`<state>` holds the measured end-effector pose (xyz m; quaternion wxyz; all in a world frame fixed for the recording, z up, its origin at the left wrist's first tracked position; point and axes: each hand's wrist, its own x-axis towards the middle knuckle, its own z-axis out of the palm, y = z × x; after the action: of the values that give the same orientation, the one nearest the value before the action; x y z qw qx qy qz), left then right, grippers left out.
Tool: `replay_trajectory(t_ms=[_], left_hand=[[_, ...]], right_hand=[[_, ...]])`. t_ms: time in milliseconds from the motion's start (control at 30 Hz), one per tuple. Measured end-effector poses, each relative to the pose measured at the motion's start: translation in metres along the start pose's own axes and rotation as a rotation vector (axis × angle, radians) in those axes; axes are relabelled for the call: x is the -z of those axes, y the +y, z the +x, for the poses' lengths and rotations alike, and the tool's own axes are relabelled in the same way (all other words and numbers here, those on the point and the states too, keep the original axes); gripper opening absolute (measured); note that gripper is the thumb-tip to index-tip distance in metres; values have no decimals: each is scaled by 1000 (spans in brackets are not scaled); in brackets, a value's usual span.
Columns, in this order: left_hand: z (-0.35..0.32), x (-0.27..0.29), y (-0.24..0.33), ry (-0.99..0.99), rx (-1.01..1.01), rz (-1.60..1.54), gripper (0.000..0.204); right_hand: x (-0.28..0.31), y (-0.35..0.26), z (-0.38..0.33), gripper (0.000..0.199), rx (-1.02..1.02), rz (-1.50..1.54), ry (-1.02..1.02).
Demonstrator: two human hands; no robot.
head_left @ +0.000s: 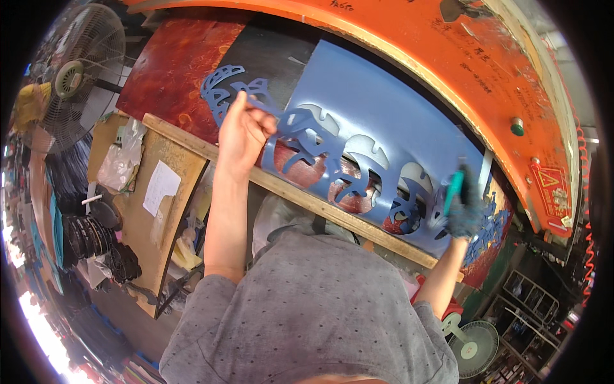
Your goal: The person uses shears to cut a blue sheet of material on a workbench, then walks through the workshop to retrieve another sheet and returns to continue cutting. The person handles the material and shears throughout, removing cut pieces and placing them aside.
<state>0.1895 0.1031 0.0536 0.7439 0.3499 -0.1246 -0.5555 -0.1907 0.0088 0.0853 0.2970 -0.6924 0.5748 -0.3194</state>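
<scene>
A large blue sheet [377, 96] lies across the work table, with a row of curved openings cut along its near side. My bare left hand [246, 133] is closed, fingers curled, over the sheet's left end. A blurred strip of blue cut-out sheet [289, 121] runs from its fingers towards the openings. On my right hand [465, 214] is a dark glove; its fingers wrap round a teal-handled tool [453, 191] near the sheet's right end. The tool's tip is too blurred to make out. Loose blue cut-out pieces [217, 86] lie beyond my left hand.
Small blue scraps [489, 230] are heaped at the table's right end. A wooden rail [320, 206] edges the near side. Beyond the sheet stands an orange machine beam [409, 29] with a green button [517, 127]. Fans [69, 78] stand at far left and lower right.
</scene>
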Motion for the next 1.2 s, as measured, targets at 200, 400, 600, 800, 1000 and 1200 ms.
replay_trajectory(t_ms=[200,400,600,800,1000,1200], left_hand=[[-34,-6,-31,-848,117,1263,14],[-44,6,-32,-511,-123,1427,6],[-31,9,-58,-183,-341,1842,44],[-6,-13,-42,-249,-508,1793,35],[37,-20,56,157,-510,1433,19],[56,91,70,360,92,594,24]], right_hand=[[105,-50,114,33,582,23,641],[229,-51,297,42,629,-592,507],[196,-52,311,44,654,-923,543],[-27,-45,113,25,749,-286,-165],[-87,5,72,27,-153,553,-65],[-92,58,51,30,-298,378,-226]])
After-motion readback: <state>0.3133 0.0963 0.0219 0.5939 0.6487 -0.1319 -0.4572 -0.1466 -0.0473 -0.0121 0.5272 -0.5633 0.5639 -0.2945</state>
